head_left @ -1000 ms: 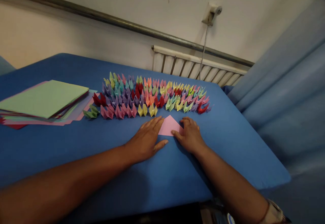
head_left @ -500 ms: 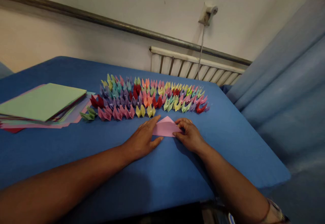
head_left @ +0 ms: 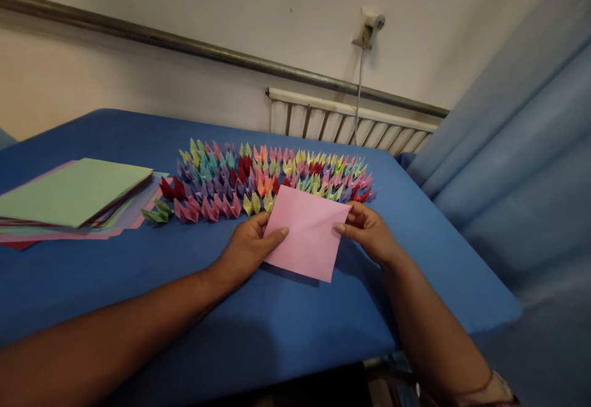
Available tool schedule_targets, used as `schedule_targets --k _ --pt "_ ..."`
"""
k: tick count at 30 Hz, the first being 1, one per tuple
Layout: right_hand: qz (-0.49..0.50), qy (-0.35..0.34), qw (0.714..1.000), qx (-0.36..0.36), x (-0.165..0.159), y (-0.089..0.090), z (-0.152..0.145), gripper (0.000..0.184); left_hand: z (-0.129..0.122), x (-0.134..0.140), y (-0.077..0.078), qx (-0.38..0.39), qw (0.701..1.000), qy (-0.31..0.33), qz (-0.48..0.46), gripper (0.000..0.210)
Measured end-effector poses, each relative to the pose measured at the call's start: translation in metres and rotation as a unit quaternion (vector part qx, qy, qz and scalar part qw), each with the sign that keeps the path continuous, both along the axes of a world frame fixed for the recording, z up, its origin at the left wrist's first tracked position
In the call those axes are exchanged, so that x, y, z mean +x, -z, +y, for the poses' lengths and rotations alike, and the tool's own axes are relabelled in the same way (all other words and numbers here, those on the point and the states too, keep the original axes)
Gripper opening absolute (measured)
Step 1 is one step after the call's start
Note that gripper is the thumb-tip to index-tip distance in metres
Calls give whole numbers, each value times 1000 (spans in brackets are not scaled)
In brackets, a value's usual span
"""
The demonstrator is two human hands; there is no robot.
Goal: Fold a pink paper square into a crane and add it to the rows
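Note:
A square sheet of pink paper (head_left: 307, 234), opened out with faint creases, is held up above the blue table and tilted toward me. My left hand (head_left: 247, 241) pinches its left edge, thumb on the front face and fingers behind. At its right edge, near the upper corner, my right hand (head_left: 367, 228) grips the sheet with the thumb in front. Just behind the paper stand rows of folded paper cranes (head_left: 212, 179) in many colours, and the sheet hides some of them.
To the left lies a stack of coloured paper (head_left: 78, 191), pale green on top. The blue table (head_left: 175, 296) runs back toward a wall with a metal rail (head_left: 194, 47), a radiator (head_left: 323, 117) and a socket (head_left: 367, 28). A blue curtain (head_left: 517, 179) hangs on the right.
The pink paper lay folded to a point on the table; now it is spread into a square and lifted. My left hand has gone from flat to pinching its edge.

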State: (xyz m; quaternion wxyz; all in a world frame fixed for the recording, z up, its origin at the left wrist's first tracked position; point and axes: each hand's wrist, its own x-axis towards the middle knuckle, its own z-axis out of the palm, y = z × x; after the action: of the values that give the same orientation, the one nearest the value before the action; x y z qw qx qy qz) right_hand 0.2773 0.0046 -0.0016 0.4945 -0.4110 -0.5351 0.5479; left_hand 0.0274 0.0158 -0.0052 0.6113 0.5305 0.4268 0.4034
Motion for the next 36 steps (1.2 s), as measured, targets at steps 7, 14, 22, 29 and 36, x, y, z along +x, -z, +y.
schedule_targets --k 7,14,22,29,36 --pt "-241 26 969 -58 4 18 6 29 -2 -1 7 91 969 66 221 25" --pt "-513 49 857 -1 -1 11 3 60 -8 -9 6 324 858 123 379 71" --pt "-593 123 793 69 -5 9 0 81 -7 -17 4 460 747 259 405 76" --pt "-527 -42 825 199 -8 7 -3 32 2 -24 -3 453 761 257 387 70" --pt "-548 -41 819 168 -8 16 -1 43 1 -21 0 468 745 233 414 64"
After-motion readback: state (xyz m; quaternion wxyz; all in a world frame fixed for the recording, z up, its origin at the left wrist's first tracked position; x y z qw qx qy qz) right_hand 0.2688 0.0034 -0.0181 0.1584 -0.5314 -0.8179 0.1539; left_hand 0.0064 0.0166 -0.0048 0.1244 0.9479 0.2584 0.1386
